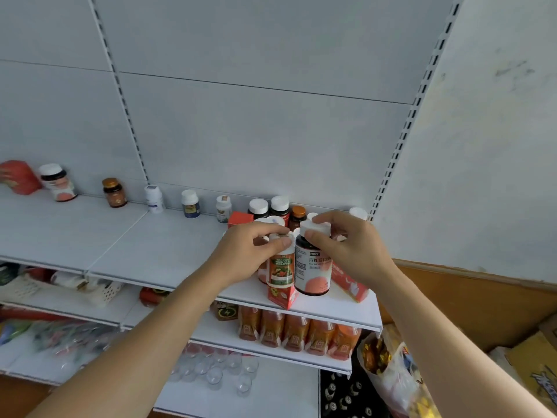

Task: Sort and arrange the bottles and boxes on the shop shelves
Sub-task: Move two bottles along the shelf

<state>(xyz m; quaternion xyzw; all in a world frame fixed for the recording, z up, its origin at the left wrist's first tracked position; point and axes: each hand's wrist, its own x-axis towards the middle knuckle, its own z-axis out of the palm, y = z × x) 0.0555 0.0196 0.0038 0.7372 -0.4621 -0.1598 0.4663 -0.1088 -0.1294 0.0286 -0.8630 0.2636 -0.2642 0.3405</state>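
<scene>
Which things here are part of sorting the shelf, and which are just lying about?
Part of the job:
- dark bottle, right hand gripping its cap
- green-label bottle, held by the left hand
- red box beneath them
- spaced bottles along the back

Lying about:
- clear cups on the lowest shelf
- snack bag

I count six bottles standing apart along the back edge of the top shelf [168, 248]: a large white-capped one [58, 182], a brown gold-capped one [114, 192], and four small white-capped ones [190, 203]. At the shelf's right end is a crowded cluster; I hold two bottles there, one in my left hand [250, 251] and one in my right hand [349, 245], with at least six more caps behind, the exact number hidden. Three orange-red boxes [281, 297] show in that cluster. On the shelf below, five orange bottles [297, 330] line the front edge.
</scene>
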